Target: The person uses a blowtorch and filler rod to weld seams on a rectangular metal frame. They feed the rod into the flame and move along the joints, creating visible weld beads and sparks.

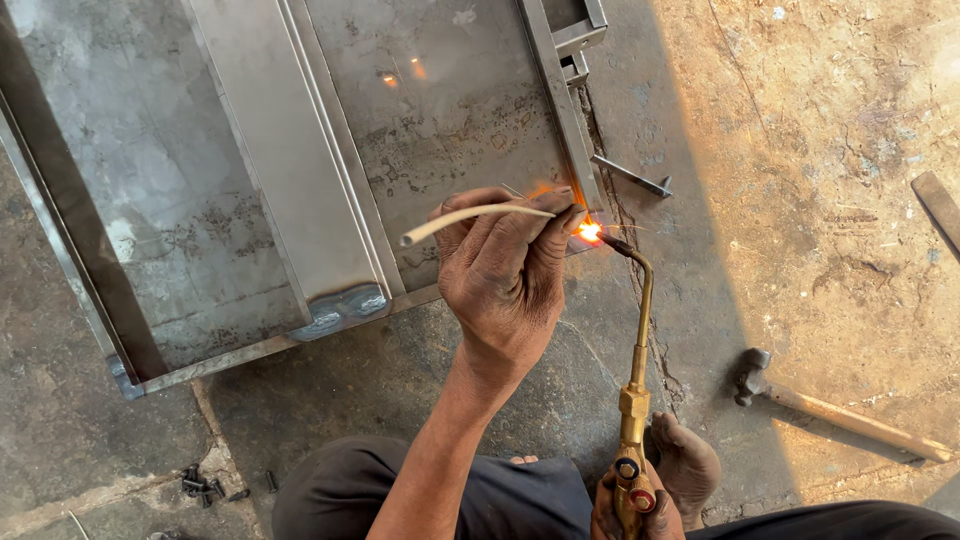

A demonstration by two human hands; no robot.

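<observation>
Beyond our left hand [505, 275], pinching a filler rod [470, 215], our right hand [630, 505] grips the brass torch [637, 380] at the steel frame's [300, 150] glowing corner.

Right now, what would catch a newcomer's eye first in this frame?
The bright orange flame at the corner of the steel frame, fed by a brass torch in the right hand. Just left, the left hand holds a thin rod. A hammer lies right.

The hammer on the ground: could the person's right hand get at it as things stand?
Probably not right away: the right hand is wrapped around the brass torch. The ground between it and the hammer looks bare, though.
</observation>
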